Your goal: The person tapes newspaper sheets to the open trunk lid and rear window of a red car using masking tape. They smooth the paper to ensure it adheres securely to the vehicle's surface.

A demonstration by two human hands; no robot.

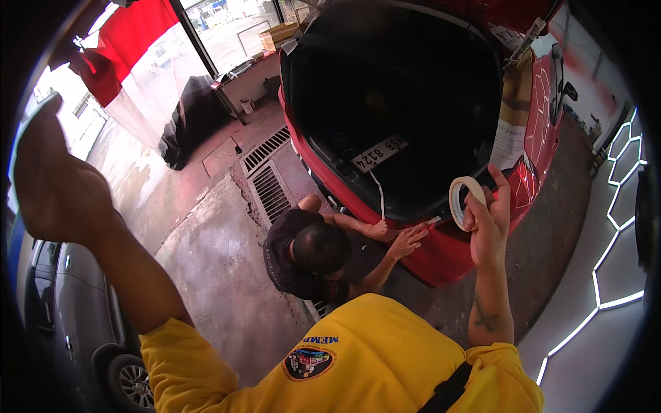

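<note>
My right hand [490,224] is raised by the rear corner of a red car [441,256], closed around a roll of cream masking tape [467,182]. One finger points up past the roll. My left hand [58,175] is lifted at the far left, fingers stretched upward, with nothing visible in it. Its fingers are partly lost in the dark rim of the picture. Below the open trunk, a crouching person in dark clothes [306,251] has both hands on the red bumper, where a pale strip [382,196] runs down to one hand.
A licence plate [380,154] shows inside the dark trunk opening. Brown paper [513,117] covers part of the car's right side. Floor grates [270,189] lie behind the person. A grey car [76,296] stands at left, and a lit hexagon-pattern wall [606,241] at right.
</note>
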